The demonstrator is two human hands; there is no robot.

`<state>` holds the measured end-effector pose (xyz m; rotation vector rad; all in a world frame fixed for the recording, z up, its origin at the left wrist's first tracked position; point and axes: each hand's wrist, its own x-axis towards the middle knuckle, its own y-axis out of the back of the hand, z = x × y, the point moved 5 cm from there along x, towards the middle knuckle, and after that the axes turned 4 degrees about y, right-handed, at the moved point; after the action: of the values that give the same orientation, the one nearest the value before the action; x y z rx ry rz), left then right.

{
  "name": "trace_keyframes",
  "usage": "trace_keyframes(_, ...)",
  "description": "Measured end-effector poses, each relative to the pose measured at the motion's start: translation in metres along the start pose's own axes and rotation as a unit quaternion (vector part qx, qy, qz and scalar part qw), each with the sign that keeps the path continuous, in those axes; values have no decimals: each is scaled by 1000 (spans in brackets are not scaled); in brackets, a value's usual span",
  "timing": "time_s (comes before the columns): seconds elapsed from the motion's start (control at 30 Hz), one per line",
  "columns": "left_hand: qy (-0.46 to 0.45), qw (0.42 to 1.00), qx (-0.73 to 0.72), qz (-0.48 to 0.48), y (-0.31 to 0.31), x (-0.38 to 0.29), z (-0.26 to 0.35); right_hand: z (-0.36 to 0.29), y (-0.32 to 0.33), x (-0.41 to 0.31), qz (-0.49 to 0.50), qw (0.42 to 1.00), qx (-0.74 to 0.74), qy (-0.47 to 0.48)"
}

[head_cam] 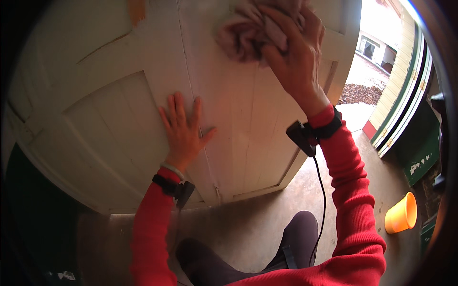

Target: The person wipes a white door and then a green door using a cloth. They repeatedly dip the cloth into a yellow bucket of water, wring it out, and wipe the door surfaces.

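A white panelled wooden door [229, 107] fills the view in front of me, with a long crack or seam down its middle. At the upper right, my right hand [297, 53] grips a bunched pinkish cloth [247, 34] against or close over the door's surface; the cloth is slightly blurred. Lower and to the left, my left hand [184, 128] lies flat on the door beside the seam, fingers spread, holding nothing. Near the top left, the door has an orange-brown patch [137, 11] where the white paint is absent.
An orange plastic bucket [399, 214] stands on the concrete floor [250, 228] at the right. Beyond the door's right edge is a bright open doorway with a green and white frame [404, 93]. A black cable [323, 193] hangs from the device on my right wrist.
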<state>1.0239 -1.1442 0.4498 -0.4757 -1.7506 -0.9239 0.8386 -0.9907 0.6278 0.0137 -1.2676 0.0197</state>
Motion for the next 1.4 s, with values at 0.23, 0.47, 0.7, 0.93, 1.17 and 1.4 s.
trace_keyframes(0.23,-23,999,-11,27,-4,-3,-9,-44,-54,-111,-4,996,34,-81)
trace_keyframes(0.47,-18,999,26,33,-2,-1,-9,-104,-40,-326,-205,966,143,-70)
trace_keyframes(0.7,-9,999,29,37,-1,0,-6,-94,-9,-380,-457,844,183,-212)
trace_keyframes(0.93,-9,999,35,30,-7,-4,-10,-31,15,-129,-119,964,152,-183)
trace_keyframes(1.17,-26,997,77,14,-5,-6,-15,-42,-34,-47,-14,988,25,151)
trace_keyframes(1.4,-38,994,97,32,-5,-8,-19,55,5,-88,-9,993,-73,96)
